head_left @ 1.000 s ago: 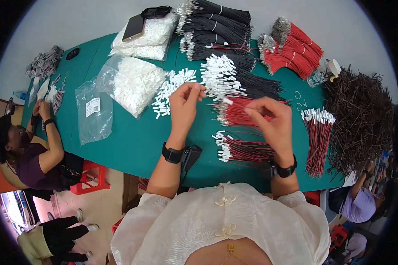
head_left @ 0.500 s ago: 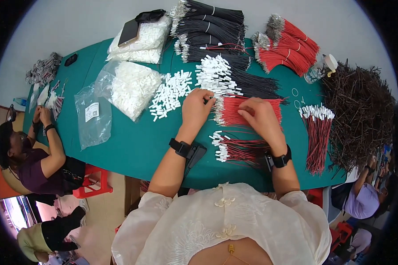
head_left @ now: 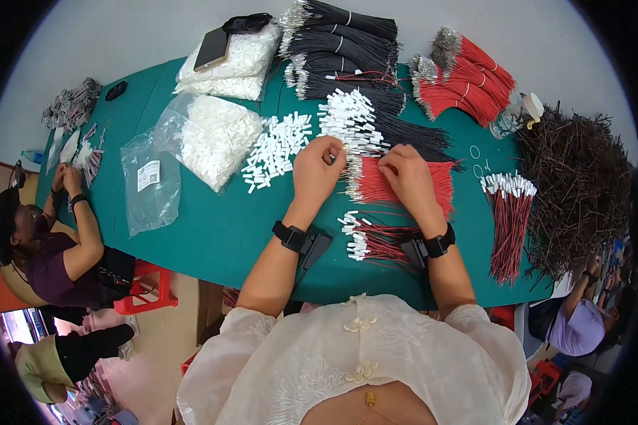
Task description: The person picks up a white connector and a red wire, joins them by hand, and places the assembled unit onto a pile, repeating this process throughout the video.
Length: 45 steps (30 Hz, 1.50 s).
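Note:
My left hand (head_left: 319, 168) is closed in a pinch at the silvery tips of a row of red wires (head_left: 432, 185). What it pinches is too small to make out. Over the middle of those wires, my right hand (head_left: 407, 177) has thumb and fingertips drawn together; anything between them is hidden. Just beyond lie black wires with white connector housings (head_left: 349, 120) on their left ends. Loose white housings (head_left: 276, 152) are spread beside my left hand. Closer to me, below my right hand, rests a batch of red and dark wires (head_left: 383, 242) with white housings.
Bags of white housings (head_left: 220, 138) stand at the left. Black wire bundles (head_left: 351, 35) and red wire bundles (head_left: 468, 78) lie at the back. At the right are finished-looking wire sets (head_left: 512, 227), a jar (head_left: 507, 122) and a dark wire heap (head_left: 578, 188). A co-worker (head_left: 64, 234) sits left.
My right hand has shifted left and slightly away from me across the red wires, its thumb and fingers closing together. My left hand stays nearly in place at the wire tips.

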{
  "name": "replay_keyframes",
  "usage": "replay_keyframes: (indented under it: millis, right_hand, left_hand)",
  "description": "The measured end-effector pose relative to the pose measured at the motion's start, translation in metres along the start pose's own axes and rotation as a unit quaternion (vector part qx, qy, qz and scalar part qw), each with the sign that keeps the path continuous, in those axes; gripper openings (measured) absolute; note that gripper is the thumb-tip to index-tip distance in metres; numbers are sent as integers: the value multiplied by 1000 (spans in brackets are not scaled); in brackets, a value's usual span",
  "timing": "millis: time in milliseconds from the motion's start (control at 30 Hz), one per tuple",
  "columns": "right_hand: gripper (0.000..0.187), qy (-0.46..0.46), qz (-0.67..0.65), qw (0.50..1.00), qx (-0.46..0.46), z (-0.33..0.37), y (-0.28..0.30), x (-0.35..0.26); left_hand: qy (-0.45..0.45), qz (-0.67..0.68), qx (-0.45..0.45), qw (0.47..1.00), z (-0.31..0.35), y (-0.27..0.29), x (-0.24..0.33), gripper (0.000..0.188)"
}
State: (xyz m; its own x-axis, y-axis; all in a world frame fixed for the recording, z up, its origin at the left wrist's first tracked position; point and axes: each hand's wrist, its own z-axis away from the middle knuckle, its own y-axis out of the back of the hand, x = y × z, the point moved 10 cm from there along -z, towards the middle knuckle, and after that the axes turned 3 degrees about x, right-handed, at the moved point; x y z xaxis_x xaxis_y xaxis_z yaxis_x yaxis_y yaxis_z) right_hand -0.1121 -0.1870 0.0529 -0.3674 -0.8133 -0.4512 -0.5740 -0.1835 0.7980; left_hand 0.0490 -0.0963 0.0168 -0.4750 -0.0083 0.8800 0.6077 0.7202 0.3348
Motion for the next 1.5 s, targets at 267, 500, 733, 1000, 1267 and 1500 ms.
replay_keyframes:
  millis: [267,500,733,1000,1267,1500]
  right_hand:
    - [10,2,-31,999,-23,-1,-5,0]
    - [8,-50,-184,982,-15,-3,4,-1]
    - [7,-128,-298,946,-2,-2,29,-19]
    - [11,-54,-272,959,56,-9,47,-47]
    - [11,-50,-286,955,65,-14,48,-57]
    - [10,-110,-378,919,5,-10,29,-54]
  left_hand:
    - [54,67,-37,996,3,-13,-18,13]
    - [81,124,-59,987,4,-12,-26,16]
    - [191,313,-72,928,5,10,-9,15]
    - [162,381,-62,908,5,23,10,16]
    - [155,432,-88,884,6,26,12,17]
    - [142,469,-77,868,6,26,18,16]
